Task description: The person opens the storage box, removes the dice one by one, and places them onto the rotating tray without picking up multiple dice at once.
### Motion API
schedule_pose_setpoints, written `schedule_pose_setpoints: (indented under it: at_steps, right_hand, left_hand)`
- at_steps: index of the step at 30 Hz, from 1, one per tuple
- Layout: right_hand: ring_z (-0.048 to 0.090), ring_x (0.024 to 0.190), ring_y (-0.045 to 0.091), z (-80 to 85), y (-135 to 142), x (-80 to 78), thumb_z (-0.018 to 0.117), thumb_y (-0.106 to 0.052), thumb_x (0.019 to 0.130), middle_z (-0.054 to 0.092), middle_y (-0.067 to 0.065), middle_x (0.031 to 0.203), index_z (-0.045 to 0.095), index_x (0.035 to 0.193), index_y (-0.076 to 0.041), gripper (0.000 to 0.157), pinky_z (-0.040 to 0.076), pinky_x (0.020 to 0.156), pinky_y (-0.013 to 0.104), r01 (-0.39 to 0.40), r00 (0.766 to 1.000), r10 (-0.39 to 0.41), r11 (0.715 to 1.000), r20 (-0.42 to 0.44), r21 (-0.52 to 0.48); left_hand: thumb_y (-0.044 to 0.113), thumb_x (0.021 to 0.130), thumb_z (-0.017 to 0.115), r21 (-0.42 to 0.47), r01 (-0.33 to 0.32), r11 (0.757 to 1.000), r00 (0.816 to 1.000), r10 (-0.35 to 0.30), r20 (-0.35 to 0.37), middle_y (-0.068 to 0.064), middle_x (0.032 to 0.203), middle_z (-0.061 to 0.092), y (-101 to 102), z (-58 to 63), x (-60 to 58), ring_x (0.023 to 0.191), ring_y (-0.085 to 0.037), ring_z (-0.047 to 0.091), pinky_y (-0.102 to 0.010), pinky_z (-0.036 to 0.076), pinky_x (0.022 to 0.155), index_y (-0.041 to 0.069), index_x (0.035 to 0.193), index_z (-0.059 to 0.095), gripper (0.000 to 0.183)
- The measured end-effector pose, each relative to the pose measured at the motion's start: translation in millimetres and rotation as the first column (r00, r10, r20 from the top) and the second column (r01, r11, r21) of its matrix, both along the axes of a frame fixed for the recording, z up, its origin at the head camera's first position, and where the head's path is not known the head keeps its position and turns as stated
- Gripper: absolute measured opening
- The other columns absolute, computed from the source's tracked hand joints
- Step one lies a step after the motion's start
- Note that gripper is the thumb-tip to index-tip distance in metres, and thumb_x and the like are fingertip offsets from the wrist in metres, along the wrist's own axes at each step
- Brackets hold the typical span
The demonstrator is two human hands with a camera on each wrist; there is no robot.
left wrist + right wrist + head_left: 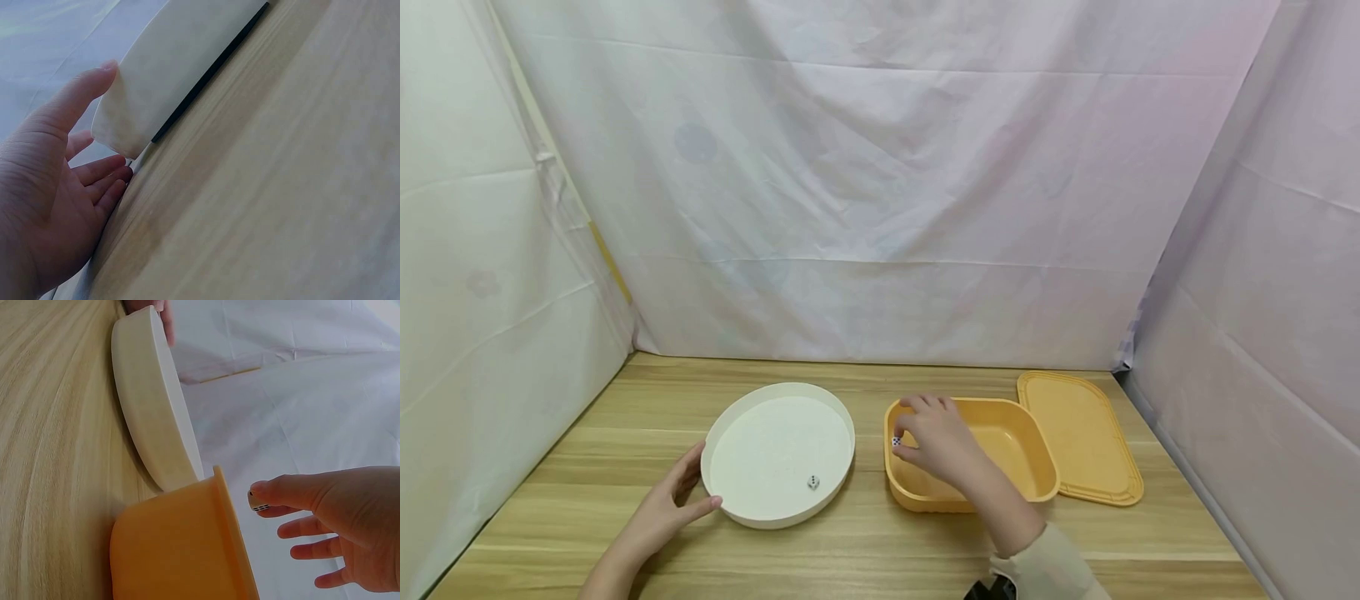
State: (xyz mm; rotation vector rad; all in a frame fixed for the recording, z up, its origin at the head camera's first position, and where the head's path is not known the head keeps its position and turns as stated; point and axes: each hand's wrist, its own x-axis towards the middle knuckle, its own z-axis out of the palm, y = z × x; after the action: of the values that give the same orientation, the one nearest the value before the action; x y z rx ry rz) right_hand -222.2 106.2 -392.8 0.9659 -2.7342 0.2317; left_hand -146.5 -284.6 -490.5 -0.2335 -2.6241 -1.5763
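My right hand point(942, 442) pinches a small white die point(897, 442) between thumb and fingertips, above the left end of an orange rectangular container point(1045, 454). In the right wrist view the die point(257, 501) is beyond the container's rim, and the other fingers are spread apart. At the left, my left hand point(666, 504) rests against the outside of a round white tray point(775, 523), thumb and fingers spread along its wall. One more die point(813, 482) lies on the tray's floor, toward the front right.
An orange lid point(1086, 442) lies flat on the wooden table point(850, 558), right of the container and partly behind it. Pale cloth walls point(880, 208) stand at the back and on both sides. A strip of table separates tray and container.
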Motion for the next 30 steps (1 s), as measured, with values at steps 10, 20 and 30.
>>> schedule_pose_setpoints:
  at_steps: [10,20,30]
  right_hand:
    - [0.043,0.111,0.024,-4.8,-15,-0.6,0.069,-0.039,0.077,0.053,0.003,0.118,0.063,0.075,-0.029,0.011,0.031,0.094,0.047,-0.020,1.000,0.020,1.000,0.018,0.015]
    - [0.043,0.111,0.023,-8.5,-28,-0.1,0.067,-0.042,0.078,0.053,0.002,0.119,0.063,0.077,-0.030,0.013,0.033,0.092,0.044,-0.039,0.999,0.039,0.999,0.001,0.023]
    - [0.043,0.111,0.022,-9.0,-43,0.7,0.070,-0.040,0.076,0.054,0.001,0.118,0.065,0.079,-0.028,0.013,0.033,0.092,0.045,-0.057,0.998,0.057,0.998,-0.010,0.006]
  left_hand:
    - [0.026,0.077,0.071,-0.024,-0.017,1.000,1.000,0.017,0.018,-0.020,0.138,0.033,-2,-1.0,-2.0,0.122,-0.035,0.032,-0.003,0.026,0.089,0.009,0.144,0.018,0.087]
    - [0.026,0.078,0.071,-0.012,-0.007,1.000,1.000,0.007,0.017,-0.020,0.138,0.032,-2,-2.6,-4.0,0.123,-0.033,0.032,-0.002,0.025,0.088,0.009,0.144,0.018,0.086]
    - [0.025,0.078,0.071,-0.015,-0.009,1.000,1.000,0.009,0.011,-0.021,0.138,0.033,-2,-2.9,-4.0,0.122,-0.034,0.033,-0.002,0.025,0.088,0.008,0.144,0.017,0.086]
